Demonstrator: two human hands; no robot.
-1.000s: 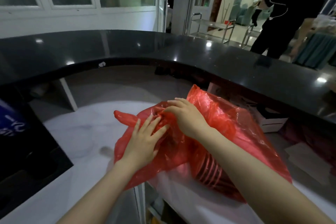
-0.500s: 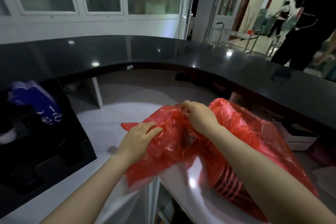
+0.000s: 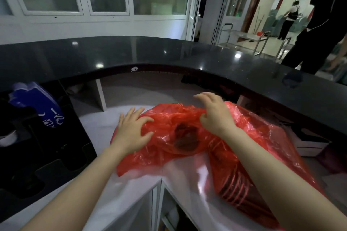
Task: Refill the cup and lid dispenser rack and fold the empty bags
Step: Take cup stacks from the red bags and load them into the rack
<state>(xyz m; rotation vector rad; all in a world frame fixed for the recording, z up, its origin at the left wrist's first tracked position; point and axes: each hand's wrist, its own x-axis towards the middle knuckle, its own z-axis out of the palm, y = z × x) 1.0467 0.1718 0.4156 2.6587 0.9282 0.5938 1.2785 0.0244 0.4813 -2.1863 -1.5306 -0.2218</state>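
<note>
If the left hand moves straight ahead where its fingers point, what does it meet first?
Probably bare white worktop, then the recess under the black counter. The left hand lies on the red bag; depth is uncertain.

Both hands are on a red plastic bag on the white counter. The left hand lies flat on it. The right hand curls over its top.

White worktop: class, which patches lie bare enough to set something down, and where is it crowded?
Bare white worktop lies between the black dispenser rack and the left hand, reaching back under the black counter. The near corner is partly bare. The red bag crowds the right side.
</note>
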